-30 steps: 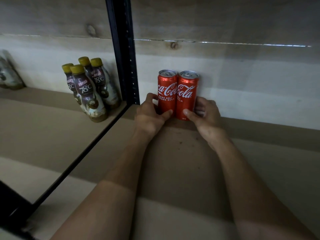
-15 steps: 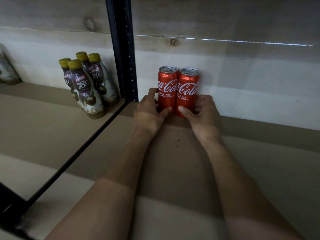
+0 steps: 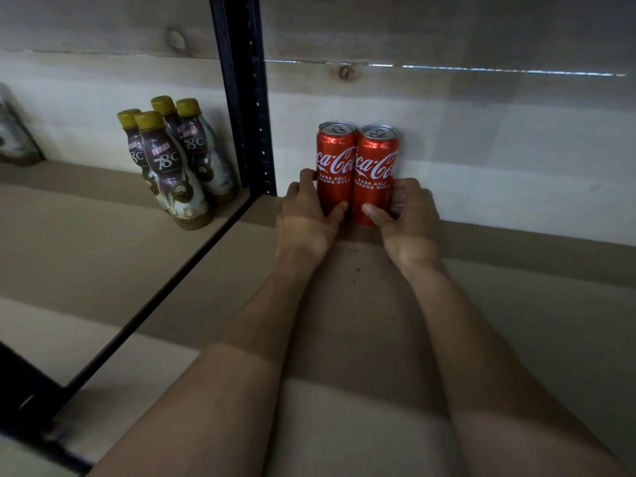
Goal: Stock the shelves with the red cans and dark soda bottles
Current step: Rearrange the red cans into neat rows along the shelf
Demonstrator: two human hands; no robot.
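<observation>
Two tall red cans stand upright and touching at the back of the brown shelf (image 3: pixel 516 304), against the pale wooden back wall. My left hand (image 3: pixel 306 218) grips the left red can (image 3: pixel 335 160) low on its side, thumb across the front. My right hand (image 3: pixel 407 225) grips the right red can (image 3: pixel 375 163) the same way near its base. Both forearms reach in from the bottom of the view. No dark soda bottles are visible.
A black metal upright (image 3: pixel 246 94) and a black shelf rail (image 3: pixel 155 297) divide this bay from the left one. Several brown coffee bottles with gold caps (image 3: pixel 172 166) stand in the left bay near the upright. Another package (image 3: pixel 13 139) sits at the far left edge.
The two cans, held in both hands, have slid a little farther back toward the wall. The view has shifted slightly to the right.
</observation>
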